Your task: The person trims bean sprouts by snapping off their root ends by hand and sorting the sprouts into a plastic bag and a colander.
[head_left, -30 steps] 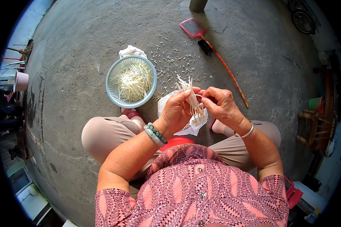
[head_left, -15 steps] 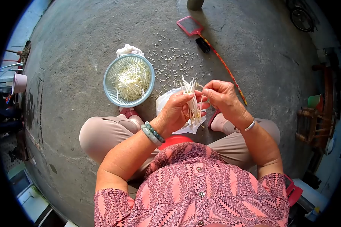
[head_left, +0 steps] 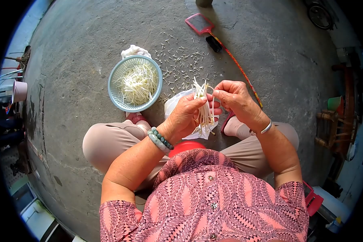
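A bunch of pale bean sprouts (head_left: 205,113) is held between the thumb and fingers of my left hand (head_left: 187,113), with the stems hanging down. My right hand (head_left: 234,97) is beside it, thumb and forefinger pinched on a single sprout at the upper right of the bunch. Under the hands lies a white plastic bag (head_left: 172,103), partly hidden. A round light-blue basket (head_left: 112,88) on the floor to the left holds a heap of white sprouts (head_left: 138,84).
Small sprout bits (head_left: 181,64) are scattered on the concrete floor. A pink fly swatter (head_left: 199,23) lies beyond, with a black object (head_left: 213,44) by its handle. A white cloth (head_left: 135,51) touches the basket. At the right stands a wooden chair (head_left: 347,117).
The whole view has shifted slightly, so the basket and swatter appear a little up and to the left. Both hands keep nearly the same pose around the sprouts.
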A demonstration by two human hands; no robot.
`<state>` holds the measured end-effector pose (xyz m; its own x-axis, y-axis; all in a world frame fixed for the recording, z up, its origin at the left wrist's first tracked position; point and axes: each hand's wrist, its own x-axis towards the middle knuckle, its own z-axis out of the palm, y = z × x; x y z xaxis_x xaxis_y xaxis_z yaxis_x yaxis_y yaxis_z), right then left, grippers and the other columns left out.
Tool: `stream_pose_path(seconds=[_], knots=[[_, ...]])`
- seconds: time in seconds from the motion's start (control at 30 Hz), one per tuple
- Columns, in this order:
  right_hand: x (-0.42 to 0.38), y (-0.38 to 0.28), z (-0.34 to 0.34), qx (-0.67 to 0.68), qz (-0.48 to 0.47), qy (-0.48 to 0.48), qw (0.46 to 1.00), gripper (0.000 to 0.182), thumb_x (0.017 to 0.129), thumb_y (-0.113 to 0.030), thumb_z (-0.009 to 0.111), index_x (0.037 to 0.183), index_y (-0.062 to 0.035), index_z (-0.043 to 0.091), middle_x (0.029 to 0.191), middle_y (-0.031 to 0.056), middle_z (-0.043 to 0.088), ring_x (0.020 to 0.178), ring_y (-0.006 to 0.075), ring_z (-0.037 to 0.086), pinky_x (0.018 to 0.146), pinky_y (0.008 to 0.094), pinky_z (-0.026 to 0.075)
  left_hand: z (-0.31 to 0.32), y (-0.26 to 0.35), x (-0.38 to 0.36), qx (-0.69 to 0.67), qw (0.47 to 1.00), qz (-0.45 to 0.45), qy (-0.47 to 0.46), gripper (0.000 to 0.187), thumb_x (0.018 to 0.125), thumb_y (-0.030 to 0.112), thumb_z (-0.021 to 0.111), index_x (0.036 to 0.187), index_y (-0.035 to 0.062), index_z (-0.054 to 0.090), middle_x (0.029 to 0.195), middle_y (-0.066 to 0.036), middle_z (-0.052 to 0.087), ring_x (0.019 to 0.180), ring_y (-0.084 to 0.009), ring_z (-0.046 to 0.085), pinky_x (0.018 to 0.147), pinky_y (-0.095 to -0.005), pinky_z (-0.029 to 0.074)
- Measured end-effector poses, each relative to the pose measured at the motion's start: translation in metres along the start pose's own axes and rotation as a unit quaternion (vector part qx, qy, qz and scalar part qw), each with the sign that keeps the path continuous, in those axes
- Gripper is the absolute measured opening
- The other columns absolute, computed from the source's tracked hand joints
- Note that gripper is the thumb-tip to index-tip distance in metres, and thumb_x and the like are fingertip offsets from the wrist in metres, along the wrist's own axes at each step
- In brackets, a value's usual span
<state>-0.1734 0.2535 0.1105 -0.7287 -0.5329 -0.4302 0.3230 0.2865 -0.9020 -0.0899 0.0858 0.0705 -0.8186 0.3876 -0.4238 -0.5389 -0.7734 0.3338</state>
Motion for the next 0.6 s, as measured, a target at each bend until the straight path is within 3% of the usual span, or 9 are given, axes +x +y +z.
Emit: stream_pose_path(seconds=[0.2, 0.4, 0.5, 0.6], knots=[[0.004, 0.004, 0.005, -0.107, -0.083, -0.027, 0.99, 0.015, 0.085, -0.012, 0.063, 0.082, 0.0029, 0.063, 0.068, 0.0032, 0.062, 0.062, 0.0065, 0.056, 0.056, 0.0245, 0.047, 0.002, -0.001, 0.0, 0.038, 0.999, -0.007, 0.011, 0.026, 0.09, 0.018, 0.062, 0.112, 0.0037, 0.055, 0.099, -0.011, 0.065, 0.093, -0.0258, 0.066, 0.083, -0.0426, 0.055], [-0.001, 0.006, 0.011, -0.182, -0.152, 0.066, 0.969, 0.013, 0.084, -0.01, 0.062, 0.083, 0.0023, 0.061, 0.068, 0.0059, 0.062, 0.061, 0.0068, 0.055, 0.057, 0.0251, 0.047, 0.005, 0.002, 0.0, 0.009, 0.997, 0.052, 0.062, 0.013, 0.092, 0.014, 0.058, 0.101, 0.0048, 0.054, 0.093, -0.01, 0.065, 0.086, -0.0228, 0.066, 0.08, -0.0402, 0.055], [-0.005, 0.011, 0.007, -0.191, -0.114, 0.026, 0.975, 0.011, 0.087, -0.01, 0.064, 0.084, 0.0007, 0.06, 0.068, -0.0025, 0.055, 0.062, 0.0025, 0.05, 0.052, 0.0201, 0.041, 0.0, 0.004, 0.001, -0.027, 0.991, 0.095, 0.095, 0.012, 0.092, 0.012, 0.057, 0.101, 0.0054, 0.052, 0.093, -0.011, 0.064, 0.089, -0.0228, 0.065, 0.082, -0.0411, 0.054], [-0.009, 0.011, 0.014, -0.142, -0.087, 0.014, 0.986, 0.014, 0.084, -0.012, 0.066, 0.083, 0.002, 0.062, 0.067, 0.0009, 0.059, 0.062, 0.004, 0.052, 0.054, 0.0223, 0.043, -0.001, 0.007, 0.001, -0.06, 0.985, 0.124, 0.108, 0.014, 0.091, 0.01, 0.058, 0.102, 0.0046, 0.053, 0.097, -0.013, 0.064, 0.092, -0.0233, 0.064, 0.08, -0.0377, 0.055]])
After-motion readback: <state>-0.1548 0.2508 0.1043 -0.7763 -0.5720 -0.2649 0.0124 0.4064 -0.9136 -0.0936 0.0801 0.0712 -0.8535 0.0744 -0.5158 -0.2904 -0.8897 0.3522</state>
